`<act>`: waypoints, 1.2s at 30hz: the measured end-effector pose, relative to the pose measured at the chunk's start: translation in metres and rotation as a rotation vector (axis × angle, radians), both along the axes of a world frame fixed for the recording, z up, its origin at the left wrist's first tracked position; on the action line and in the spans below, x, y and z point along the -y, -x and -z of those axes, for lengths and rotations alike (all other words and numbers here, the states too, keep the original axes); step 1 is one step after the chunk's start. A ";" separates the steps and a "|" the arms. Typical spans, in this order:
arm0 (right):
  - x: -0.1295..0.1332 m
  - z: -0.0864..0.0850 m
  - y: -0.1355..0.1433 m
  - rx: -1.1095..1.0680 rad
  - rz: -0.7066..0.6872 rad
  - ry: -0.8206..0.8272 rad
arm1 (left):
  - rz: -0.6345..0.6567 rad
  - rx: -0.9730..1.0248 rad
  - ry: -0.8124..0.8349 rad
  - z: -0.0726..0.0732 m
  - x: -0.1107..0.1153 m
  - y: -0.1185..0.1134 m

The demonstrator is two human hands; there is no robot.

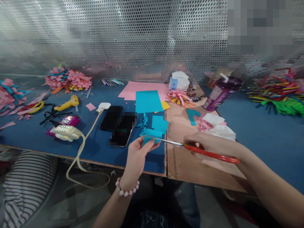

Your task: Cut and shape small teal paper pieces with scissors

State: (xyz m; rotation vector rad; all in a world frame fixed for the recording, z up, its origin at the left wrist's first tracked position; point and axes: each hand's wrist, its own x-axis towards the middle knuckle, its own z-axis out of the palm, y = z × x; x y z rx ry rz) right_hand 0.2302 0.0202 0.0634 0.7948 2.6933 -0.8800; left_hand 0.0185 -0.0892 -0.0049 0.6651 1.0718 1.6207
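Between the thumb and fingers of my left hand (139, 153) is a small piece of blue paper (152, 133), held just above the table's front edge. My right hand (205, 142) grips scissors (211, 154) with red handles. Their metal blades reach left across the blue paper, close to my left thumb. Just beyond lie small blue paper squares (160, 124) and some folded or twisted blue scraps (143, 122). A larger blue sheet (149, 101) rests on pink sheets (128, 90) farther back, with a bit of yellow paper (165, 105) showing at its corner.
Two dark phones (123, 131) and a power strip (67, 131) with a cable lie left, near a yellow glue gun (67, 103). At right stand a tissue box (179, 83) and a tilted purple bottle (220, 93). A person's striped clothing (29, 183) shows lower left.
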 end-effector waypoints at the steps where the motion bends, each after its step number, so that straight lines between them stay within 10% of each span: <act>1: -0.001 0.002 -0.001 -0.012 -0.006 0.000 | 0.000 0.001 0.003 0.000 0.000 0.000; 36: 0.003 -0.001 0.006 0.018 -0.021 -0.037 | 0.000 0.021 -0.002 0.001 0.000 0.000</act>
